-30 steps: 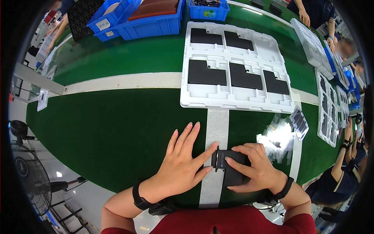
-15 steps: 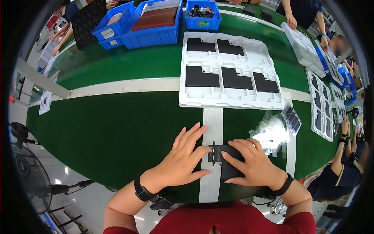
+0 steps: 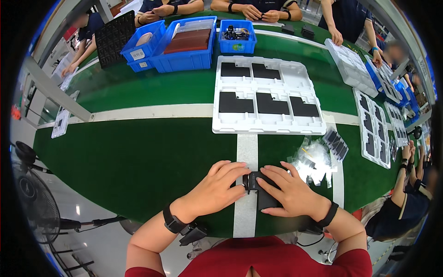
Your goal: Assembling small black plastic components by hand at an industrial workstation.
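Observation:
A flat black L-shaped battery pack (image 3: 265, 199) lies on the white strip crossing the green table, close in front of me. My right hand (image 3: 295, 194) rests over it, fingers across the top and thumb at the near edge, holding it down. At the pack's left end, a narrow dark strip (image 3: 245, 181) stands out. My left hand (image 3: 212, 188) closes on that strip between thumb and fingers; the fingertips partly hide it. Beyond my hands, a white moulded tray (image 3: 296, 74) holds several similar black packs in its compartments.
Right of my hands lie a heap of clear film pieces (image 3: 317, 159) and a small card with dark patches (image 3: 335, 144). Blue bins (image 3: 184, 63) stand at the far side. More white trays (image 3: 373, 127) line the right. A fan (image 3: 37, 198) stands left; co-workers sit around the table.
My left hand's spread fingers have drawn together onto the dark strip. The right hand stays on the pack. The view has tilted up slightly, showing more of the far side.

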`<action>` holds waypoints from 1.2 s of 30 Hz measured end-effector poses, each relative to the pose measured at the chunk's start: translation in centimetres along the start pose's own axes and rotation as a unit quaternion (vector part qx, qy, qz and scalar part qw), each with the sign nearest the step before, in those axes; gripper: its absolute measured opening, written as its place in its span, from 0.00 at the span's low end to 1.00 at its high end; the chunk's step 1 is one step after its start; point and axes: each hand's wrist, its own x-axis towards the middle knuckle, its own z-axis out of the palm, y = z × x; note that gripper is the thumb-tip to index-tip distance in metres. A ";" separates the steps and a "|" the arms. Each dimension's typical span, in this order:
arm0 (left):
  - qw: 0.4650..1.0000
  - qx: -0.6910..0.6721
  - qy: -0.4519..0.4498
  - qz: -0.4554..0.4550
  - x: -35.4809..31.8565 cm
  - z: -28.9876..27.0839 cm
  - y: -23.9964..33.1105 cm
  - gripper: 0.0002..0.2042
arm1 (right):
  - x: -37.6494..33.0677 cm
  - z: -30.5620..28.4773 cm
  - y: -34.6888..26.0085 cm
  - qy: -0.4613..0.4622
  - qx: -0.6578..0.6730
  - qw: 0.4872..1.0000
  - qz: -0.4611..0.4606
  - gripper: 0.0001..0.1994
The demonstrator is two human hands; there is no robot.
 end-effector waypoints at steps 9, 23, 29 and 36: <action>0.891 -0.222 0.301 -0.259 0.4 0.6 -1.6 0.02 | -0.6 0.2 0.1 0.022 -0.015 1.000 0.011 0.31; 0.987 0.048 0.066 -0.138 9.8 6.3 2.5 0.05 | -2.0 -5.7 -0.7 0.250 0.891 0.376 -0.043 0.46; 0.961 -0.176 0.193 -0.095 11.2 1.5 3.6 0.06 | -2.3 -5.0 -1.3 0.235 0.900 0.358 -0.076 0.50; 0.908 -0.375 0.174 -0.059 11.7 -7.5 8.9 0.08 | -0.8 -5.0 -1.4 0.160 0.875 0.443 -0.115 0.47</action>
